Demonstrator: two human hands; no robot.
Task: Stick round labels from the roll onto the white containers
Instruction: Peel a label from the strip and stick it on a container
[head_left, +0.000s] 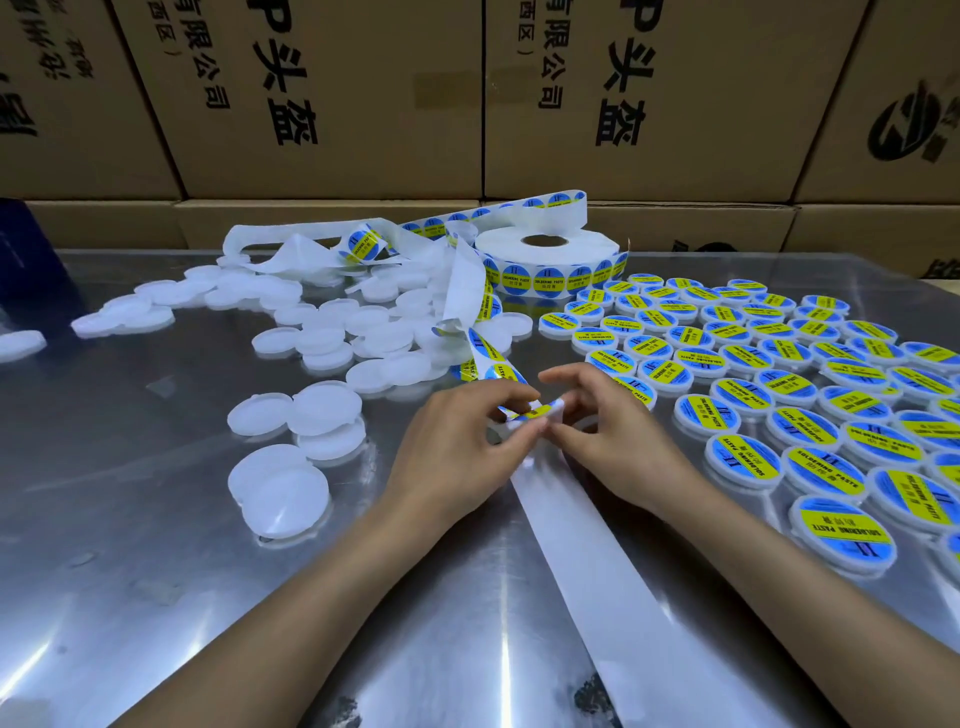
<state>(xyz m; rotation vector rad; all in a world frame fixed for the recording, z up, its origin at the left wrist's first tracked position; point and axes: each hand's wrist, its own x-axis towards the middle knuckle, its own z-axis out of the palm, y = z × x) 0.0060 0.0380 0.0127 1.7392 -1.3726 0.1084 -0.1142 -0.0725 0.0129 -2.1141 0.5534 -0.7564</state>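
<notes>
Now both hands meet at the middle of the steel table (156, 597), over one white container (555, 410) that is almost fully covered by them. The left hand (457, 447) pinches the label strip (483, 345) with thumb and forefinger, and the right hand (608, 431) has its fingers curled round the container and the label (535, 412) at its edge. To do this step well, I think the label should be centred on the lid first, then pressed from one side to the other, so no bubble stays. The empty backing paper (597, 561) runs toward the person and should stay flat. The label roll (545, 260) stands behind, the plain containers (291, 488) lie to the left, the labelled ones (743, 460) to the right. How much of the label already sticks, I cannot tell; the fingertips hide it.
</notes>
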